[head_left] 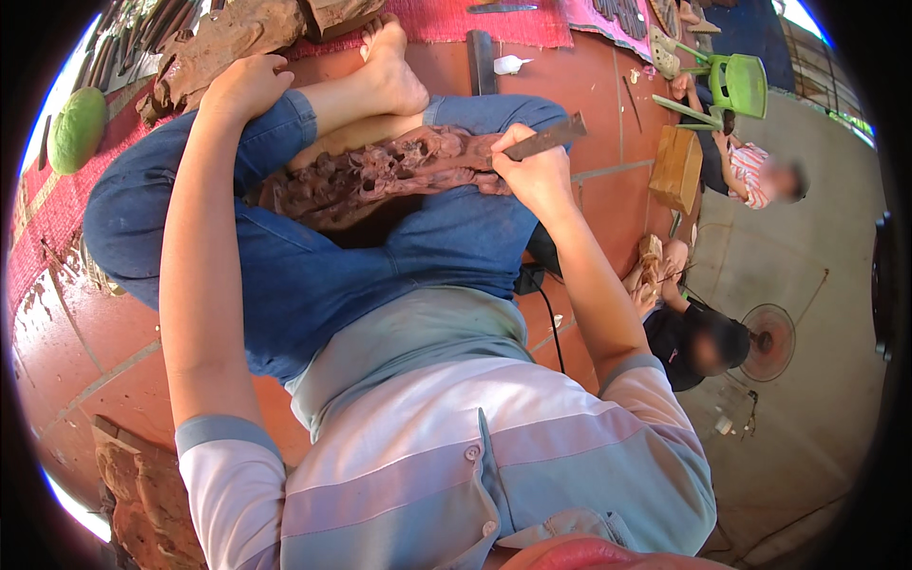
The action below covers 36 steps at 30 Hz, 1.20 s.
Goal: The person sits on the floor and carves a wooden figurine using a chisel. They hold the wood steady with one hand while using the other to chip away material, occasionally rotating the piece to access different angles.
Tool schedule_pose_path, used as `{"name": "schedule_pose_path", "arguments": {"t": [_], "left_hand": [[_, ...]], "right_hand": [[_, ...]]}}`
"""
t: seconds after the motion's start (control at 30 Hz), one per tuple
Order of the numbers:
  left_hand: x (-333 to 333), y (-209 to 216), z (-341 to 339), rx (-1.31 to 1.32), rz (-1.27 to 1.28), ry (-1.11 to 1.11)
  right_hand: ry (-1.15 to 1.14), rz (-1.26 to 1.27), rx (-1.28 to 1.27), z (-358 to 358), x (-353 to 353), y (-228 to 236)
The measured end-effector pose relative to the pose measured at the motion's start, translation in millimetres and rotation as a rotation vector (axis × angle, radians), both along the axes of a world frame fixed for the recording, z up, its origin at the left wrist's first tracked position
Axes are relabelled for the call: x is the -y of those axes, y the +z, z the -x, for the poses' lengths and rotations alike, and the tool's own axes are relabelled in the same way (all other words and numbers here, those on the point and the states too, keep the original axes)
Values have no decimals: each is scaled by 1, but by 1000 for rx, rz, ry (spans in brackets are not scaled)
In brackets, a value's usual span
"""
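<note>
Wooden block [675,167] beside green chair [739,85]

Left hand [245,87] resting palm down, right hand [532,171] clenched in a grip

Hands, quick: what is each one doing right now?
Left hand: resting on the raised knee, holding nothing.
Right hand: closed around a flat metal chisel, its tip at the carved wood piece.

We see a red tiled floor [85,351] filling the left and centre. On it lie a red mat [456,19] along the top, a wood block [675,167] at upper right, a rough wood slab [142,494] at lower left and a black cable [551,328] in the centre.
</note>
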State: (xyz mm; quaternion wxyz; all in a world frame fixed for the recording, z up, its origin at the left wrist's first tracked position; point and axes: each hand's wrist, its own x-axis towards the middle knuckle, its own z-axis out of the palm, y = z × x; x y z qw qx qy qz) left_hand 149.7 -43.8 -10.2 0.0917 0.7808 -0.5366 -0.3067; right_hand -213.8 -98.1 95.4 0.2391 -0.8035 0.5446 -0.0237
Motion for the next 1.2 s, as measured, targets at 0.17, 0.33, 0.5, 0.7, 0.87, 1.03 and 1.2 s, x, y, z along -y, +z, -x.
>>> {"name": "schedule_pose_path", "arguments": {"t": [0.17, 0.33, 0.5, 0.7, 0.87, 1.03, 1.2], "left_hand": [[-1, 6, 5, 14, 12, 10], [1, 4, 4, 7, -5, 2], [-4, 10, 5, 4, 0, 19], [-1, 7, 1, 7, 28, -8], [-10, -23, -22, 20, 155, -77], [4, -6, 9, -35, 57, -10], [1, 12, 8, 14, 37, -13]], "right_hand": [[-21, -11, 37, 3, 8, 5], [55, 132, -33, 0, 3, -8], [57, 68, -37, -4, 11, 0], [15, 55, -21, -8, 4, -1], [-256, -295, 78, -28, 6, 11], [-130, -76, -19, -2, 5, 7], [-94, -51, -4, 2, 11, -7]]}}
